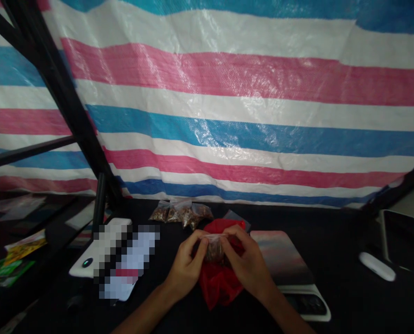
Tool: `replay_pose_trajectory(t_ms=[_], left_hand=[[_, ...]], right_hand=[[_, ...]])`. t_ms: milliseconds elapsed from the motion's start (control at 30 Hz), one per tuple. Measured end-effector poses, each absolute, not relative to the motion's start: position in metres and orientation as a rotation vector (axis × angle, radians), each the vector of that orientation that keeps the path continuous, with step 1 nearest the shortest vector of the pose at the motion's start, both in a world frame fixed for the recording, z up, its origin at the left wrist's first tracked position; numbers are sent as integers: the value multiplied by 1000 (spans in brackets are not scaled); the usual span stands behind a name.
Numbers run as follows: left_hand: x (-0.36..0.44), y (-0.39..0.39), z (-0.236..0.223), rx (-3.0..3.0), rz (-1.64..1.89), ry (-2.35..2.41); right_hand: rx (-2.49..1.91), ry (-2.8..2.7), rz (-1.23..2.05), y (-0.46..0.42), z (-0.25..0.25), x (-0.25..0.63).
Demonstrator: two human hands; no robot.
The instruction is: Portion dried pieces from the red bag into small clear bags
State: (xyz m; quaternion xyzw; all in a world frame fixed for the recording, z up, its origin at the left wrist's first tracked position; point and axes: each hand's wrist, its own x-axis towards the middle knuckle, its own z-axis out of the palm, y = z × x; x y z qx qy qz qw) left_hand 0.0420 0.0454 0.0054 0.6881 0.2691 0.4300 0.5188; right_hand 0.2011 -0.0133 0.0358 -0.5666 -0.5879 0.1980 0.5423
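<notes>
Between both hands is a small clear zip bag [214,250] with brownish contents. My left hand [188,260] pinches the left end of its top edge between thumb and finger. At the right end of that edge, my right hand [247,257] pinches the plastic the same way. Beneath the hands lies a red plastic bag [219,287], spread on the dark tabletop. Several similar filled zip bags [182,214] lie in a group behind it, close to the striped sheet.
A phone with a pinkish-grey back [283,260] lies at the right of the red bag. Farther right are a white rounded case [377,266] and a dark-screened device [404,241]. A white device [123,225] lies left. A striped sheet [245,116] hangs behind, beside a black frame post [64,102].
</notes>
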Motion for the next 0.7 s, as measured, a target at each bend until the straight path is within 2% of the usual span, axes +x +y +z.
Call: replay_pose_trajectory(t_ms=[367,700], left_hand=[[43,39,10,1758,985,614],[44,40,6,1811,1095,623]], right_hand=[[-1315,-1457,368,-14,35,204],[-1317,-1599,323,-19,36,199]])
